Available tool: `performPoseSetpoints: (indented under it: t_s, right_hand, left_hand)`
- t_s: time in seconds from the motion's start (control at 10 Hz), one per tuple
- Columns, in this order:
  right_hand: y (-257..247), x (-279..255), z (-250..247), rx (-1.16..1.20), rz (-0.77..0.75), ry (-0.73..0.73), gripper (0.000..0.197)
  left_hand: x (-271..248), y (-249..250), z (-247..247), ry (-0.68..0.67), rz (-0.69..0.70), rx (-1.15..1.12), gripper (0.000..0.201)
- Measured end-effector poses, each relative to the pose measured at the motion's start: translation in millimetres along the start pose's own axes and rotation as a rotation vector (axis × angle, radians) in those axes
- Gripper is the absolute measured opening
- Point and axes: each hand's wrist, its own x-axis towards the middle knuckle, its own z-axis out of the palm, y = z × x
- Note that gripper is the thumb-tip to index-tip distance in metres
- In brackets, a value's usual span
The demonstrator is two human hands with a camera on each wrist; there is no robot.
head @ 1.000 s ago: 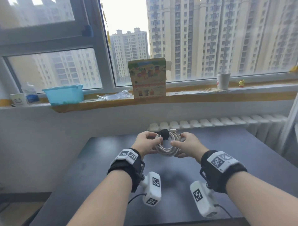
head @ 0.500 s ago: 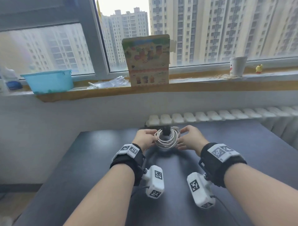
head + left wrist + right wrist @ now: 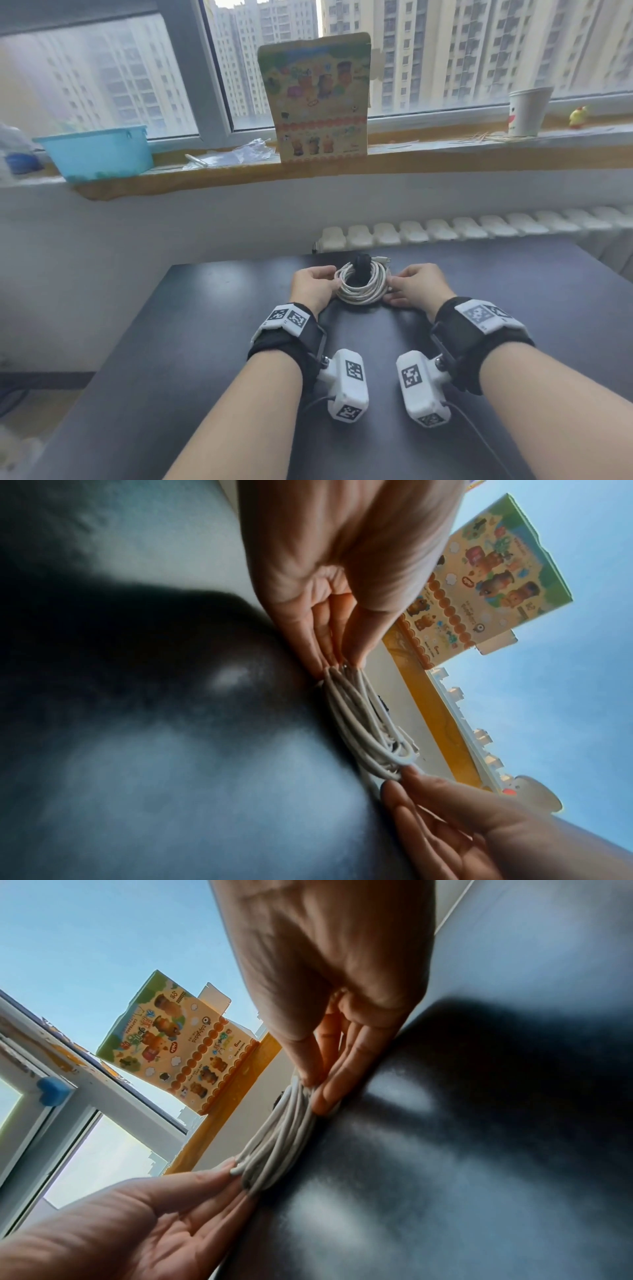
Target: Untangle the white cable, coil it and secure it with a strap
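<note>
The white cable [image 3: 359, 299] is wound into a round coil and lies flat on the dark table [image 3: 205, 342]. A black strap [image 3: 361, 265] wraps the coil's far side, and a plug end sticks out beside it. My left hand [image 3: 334, 282] pinches the coil's left edge between thumb and fingers, as the left wrist view shows [image 3: 342, 661]. My right hand [image 3: 394, 286] pinches the right edge the same way [image 3: 313, 1088]. In each wrist view the cable [image 3: 356, 723] [image 3: 281, 1137] runs between the two hands, low against the table top.
On the window sill behind the table stand a printed carton box [image 3: 318, 99], a blue basin [image 3: 96, 154], a crumpled plastic bag [image 3: 236, 157] and a paper cup [image 3: 525, 111]. A white radiator [image 3: 479, 226] runs along the table's far edge.
Both hands have lowered the strapped coil from the air onto the table, and it now lies flat. The head view has tilted down and moved closer.
</note>
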Motion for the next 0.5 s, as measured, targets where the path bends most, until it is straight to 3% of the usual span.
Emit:
performPoseSetpoints:
  t_s: [0.3, 0.5]
  right_hand:
    - [-5.3, -14.6, 0.4, -0.058, 0.0, 0.039, 0.021]
    - [-14.4, -39.9, -10.2, -0.634, -0.178, 0.076, 0.016]
  left_hand:
    - [5.1, -9.2, 0.4, 0.024, 0.083, 0.083, 0.024]
    - [11.6, 3.2, -3.6, 0.035, 0.137, 0.355, 0.031]
